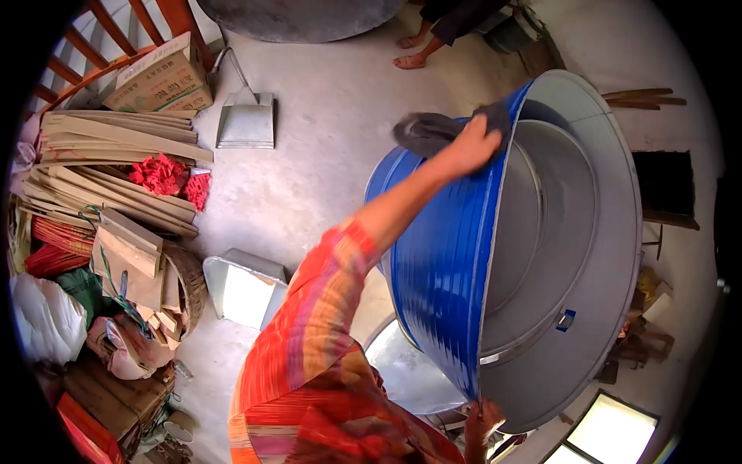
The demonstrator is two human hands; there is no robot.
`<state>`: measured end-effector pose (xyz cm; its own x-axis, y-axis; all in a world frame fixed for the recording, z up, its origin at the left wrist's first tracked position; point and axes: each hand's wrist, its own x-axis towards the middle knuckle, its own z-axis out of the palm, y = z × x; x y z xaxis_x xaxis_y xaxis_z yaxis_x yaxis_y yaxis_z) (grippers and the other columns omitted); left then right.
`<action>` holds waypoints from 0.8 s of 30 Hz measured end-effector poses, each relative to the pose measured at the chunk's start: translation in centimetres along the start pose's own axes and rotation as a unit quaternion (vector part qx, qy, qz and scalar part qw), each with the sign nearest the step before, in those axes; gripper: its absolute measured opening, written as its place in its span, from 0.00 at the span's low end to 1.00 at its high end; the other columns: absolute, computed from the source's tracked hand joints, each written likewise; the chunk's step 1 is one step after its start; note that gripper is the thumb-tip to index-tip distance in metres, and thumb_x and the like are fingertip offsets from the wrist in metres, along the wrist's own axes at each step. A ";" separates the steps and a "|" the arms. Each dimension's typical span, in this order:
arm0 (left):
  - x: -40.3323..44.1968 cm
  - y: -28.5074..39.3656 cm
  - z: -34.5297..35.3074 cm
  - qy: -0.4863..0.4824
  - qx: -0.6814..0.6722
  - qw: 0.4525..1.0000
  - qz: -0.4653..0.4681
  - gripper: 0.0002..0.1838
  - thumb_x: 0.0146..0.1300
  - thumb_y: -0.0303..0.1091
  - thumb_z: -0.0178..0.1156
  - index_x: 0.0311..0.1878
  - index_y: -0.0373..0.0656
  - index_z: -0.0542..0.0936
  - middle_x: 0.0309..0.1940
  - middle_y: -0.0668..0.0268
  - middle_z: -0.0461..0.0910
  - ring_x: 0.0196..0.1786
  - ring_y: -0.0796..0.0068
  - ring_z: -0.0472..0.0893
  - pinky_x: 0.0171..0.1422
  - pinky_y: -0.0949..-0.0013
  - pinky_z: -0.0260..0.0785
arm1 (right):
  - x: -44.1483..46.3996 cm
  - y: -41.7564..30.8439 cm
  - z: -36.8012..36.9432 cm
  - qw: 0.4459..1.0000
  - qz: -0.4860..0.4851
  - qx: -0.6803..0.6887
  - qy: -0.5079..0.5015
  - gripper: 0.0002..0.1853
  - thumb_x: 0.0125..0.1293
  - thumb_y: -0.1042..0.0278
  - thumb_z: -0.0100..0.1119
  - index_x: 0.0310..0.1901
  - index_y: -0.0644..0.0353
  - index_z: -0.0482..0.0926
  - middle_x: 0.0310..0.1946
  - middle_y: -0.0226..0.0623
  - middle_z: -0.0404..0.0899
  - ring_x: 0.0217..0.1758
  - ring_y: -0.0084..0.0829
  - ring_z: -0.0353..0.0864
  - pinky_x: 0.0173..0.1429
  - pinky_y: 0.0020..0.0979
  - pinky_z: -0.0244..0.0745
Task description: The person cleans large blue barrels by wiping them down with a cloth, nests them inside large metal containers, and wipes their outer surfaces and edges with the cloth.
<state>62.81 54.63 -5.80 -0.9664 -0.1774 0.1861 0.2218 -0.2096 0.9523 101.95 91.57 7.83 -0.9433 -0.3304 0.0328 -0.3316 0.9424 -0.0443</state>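
Observation:
A large round tub (448, 255), shiny blue and ribbed outside and grey inside, is tipped on its side with its wide mouth facing right. My left hand (473, 145) reaches up across it and grips a dark grey cloth (427, 133), pressed to the blue wall near the upper rim. Motion blurs this hand a little. Low on the same tub, my right hand (483, 420) has its fingers closed around the rim. A small blue patch (566, 320) shows on the grey inner wall. Beneath the tub lies a shiny metal surface (410, 370), partly hidden.
Left on the floor are a metal dustpan (246, 122), a second metal pan (246, 288), stacked wooden strips (116, 139), a cardboard box (166, 77) and a basket of wood pieces (189, 286). Another person's feet (410, 60) stand at the top, near a large grey disc (301, 19).

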 end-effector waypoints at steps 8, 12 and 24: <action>-25.3 4.2 6.3 0.080 -0.010 0.996 -0.031 0.25 0.61 0.27 0.54 0.62 0.33 0.61 0.54 0.52 0.66 0.59 0.61 0.68 0.66 0.65 0.55 | 1.8 -2.0 -0.7 1.000 -0.018 -0.001 -0.017 0.11 0.55 0.72 0.60 0.40 0.62 0.82 0.23 0.41 0.78 0.22 0.42 0.77 0.29 0.40 0.70; -19.0 3.9 4.0 0.148 0.044 0.988 -0.027 0.19 0.63 0.32 0.52 0.56 0.36 0.67 0.45 0.55 0.72 0.50 0.66 0.72 0.58 0.67 0.64 | 2.6 -3.0 -1.2 0.997 0.017 0.042 -0.070 0.11 0.58 0.71 0.58 0.42 0.63 0.81 0.26 0.42 0.79 0.25 0.42 0.78 0.30 0.39 0.70; -4.7 3.1 0.3 0.066 -0.031 0.995 0.063 0.21 0.66 0.39 0.53 0.54 0.33 0.69 0.45 0.52 0.75 0.49 0.59 0.76 0.55 0.64 0.66 | 16.6 -12.0 -1.0 0.964 0.066 0.199 -0.165 0.25 0.62 0.71 0.54 0.61 0.64 0.64 0.45 0.56 0.77 0.43 0.53 0.80 0.44 0.42 0.74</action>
<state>68.00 55.07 -3.68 -0.9056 -0.3308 0.2656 0.3517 -0.2354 0.9060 90.30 74.83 9.86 -0.9099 -0.2693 -0.3156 -0.1262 0.9044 -0.4077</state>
